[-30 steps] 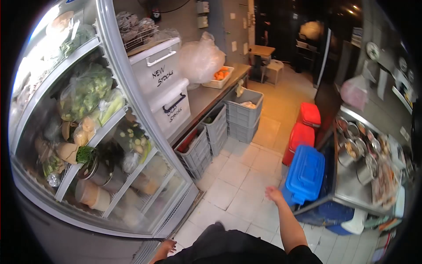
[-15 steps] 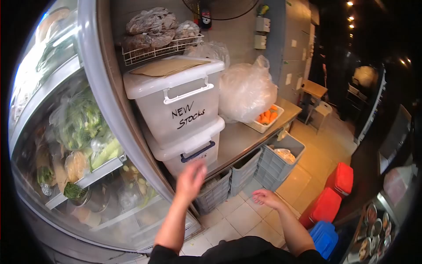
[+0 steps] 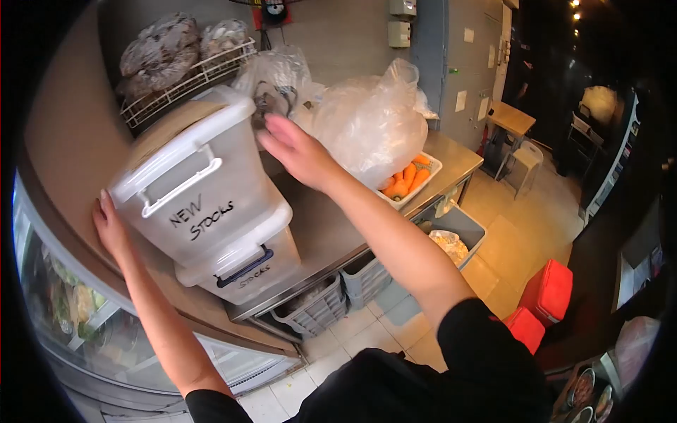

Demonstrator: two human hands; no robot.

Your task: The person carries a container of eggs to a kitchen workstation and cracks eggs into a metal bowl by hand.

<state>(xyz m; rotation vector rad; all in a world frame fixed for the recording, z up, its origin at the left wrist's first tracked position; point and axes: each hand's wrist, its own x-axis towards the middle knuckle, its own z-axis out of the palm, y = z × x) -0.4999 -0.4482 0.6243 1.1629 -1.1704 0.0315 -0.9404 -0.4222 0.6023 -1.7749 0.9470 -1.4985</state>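
A white translucent storage box (image 3: 185,185) marked "NEW STOCKS" sits on a second lidded box (image 3: 250,275), whose dark handle faces me. At the upper box's left side is my left hand (image 3: 111,224), its fingers stretched up along the lid's corner; whether they press on it I cannot tell. My right hand (image 3: 300,151) is open beside the box's upper right corner, slightly blurred, holding nothing I can see. Brown sheets (image 3: 166,130) lie on the lid. Behind my right hand are clear plastic bags (image 3: 278,70).
The boxes stand on a steel counter (image 3: 321,243). A large plastic bag (image 3: 374,130) leans by a basket of carrots (image 3: 407,182). A wire rack (image 3: 204,74) holds wrapped bundles. Grey crates (image 3: 314,310) sit below, a glass-fronted fridge (image 3: 84,310) at left, red containers (image 3: 549,292) at right.
My view has moved closer to the boxes. My left hand has gone from the boxes' front to the upper box's left side; my right hand has risen from low down to its right corner.
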